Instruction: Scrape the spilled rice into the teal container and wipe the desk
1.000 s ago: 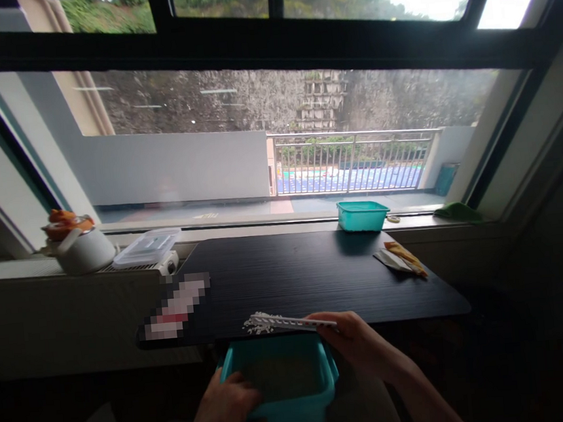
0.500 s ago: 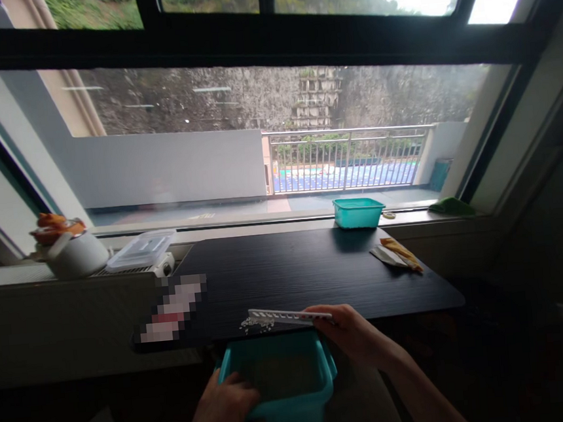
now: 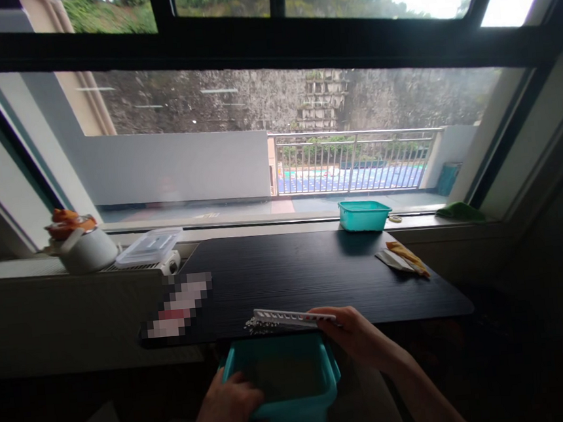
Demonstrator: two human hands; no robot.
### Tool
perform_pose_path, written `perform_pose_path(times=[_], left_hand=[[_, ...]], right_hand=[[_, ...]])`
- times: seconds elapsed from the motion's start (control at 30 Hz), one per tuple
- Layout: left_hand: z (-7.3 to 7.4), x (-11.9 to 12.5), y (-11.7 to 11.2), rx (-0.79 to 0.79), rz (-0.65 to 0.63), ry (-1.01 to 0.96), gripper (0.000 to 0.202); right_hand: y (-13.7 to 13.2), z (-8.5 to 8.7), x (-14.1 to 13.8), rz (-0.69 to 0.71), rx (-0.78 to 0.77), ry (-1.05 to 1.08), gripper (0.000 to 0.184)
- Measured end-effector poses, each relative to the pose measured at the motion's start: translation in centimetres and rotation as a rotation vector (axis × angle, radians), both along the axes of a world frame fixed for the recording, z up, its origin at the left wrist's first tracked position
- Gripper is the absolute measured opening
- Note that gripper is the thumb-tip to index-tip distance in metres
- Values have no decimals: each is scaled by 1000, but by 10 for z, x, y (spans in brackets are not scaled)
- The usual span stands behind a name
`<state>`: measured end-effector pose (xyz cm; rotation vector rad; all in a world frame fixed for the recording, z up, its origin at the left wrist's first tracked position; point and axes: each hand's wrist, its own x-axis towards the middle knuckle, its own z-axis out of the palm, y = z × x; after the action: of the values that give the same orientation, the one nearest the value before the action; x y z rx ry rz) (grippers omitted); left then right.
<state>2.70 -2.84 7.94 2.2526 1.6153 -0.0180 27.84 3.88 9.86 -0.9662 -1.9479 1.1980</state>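
My left hand (image 3: 227,413) grips the near left rim of a teal plastic bin (image 3: 321,391), held just below the front edge of the black table (image 3: 307,274). My right hand (image 3: 356,332) is closed on a flat white slotted scraper (image 3: 291,316) lying along that edge. A small heap of white grains (image 3: 256,327) sits against the scraper's left end, right at the table's edge above the bin.
A second teal bin (image 3: 363,215) stands at the table's far right by the window. A folded wrapper (image 3: 404,258) lies right of centre. On the sill at left are a white pot (image 3: 85,248) and a clear lidded box (image 3: 149,247). A green cloth (image 3: 461,211) lies far right.
The scraper has pushed the white grains toward the table's front edge; the heap looks smaller now. The bin stays under the edge in my left hand.
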Motion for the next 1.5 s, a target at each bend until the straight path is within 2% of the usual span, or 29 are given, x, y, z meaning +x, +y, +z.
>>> perform_pose_path(times=[0.3, 0.43, 0.57, 0.8, 1.03, 1.3, 1.5], left_hand=[[-6, -2, 1, -10, -6, -16, 7], [-2, 1, 1, -10, 8, 8, 7], [3, 2, 0, -15, 24, 12, 8], [0, 1, 1, -8, 37, 23, 6], [2, 1, 0, -1, 35, 7, 8], [0, -3, 1, -26, 33, -56, 14], [1, -2, 1, -10, 45, 30, 7]], right_hand=[[-6, 2, 3, 27, -9, -62, 42], [2, 0, 0, -22, 52, -35, 40], [4, -3, -2, -13, 28, -21, 42], [-1, 2, 1, 28, -4, -38, 41], [9, -4, -4, 2, 18, -11, 40], [-5, 1, -2, 32, -53, -56, 44], [4, -2, -8, 5, -11, -1, 43]])
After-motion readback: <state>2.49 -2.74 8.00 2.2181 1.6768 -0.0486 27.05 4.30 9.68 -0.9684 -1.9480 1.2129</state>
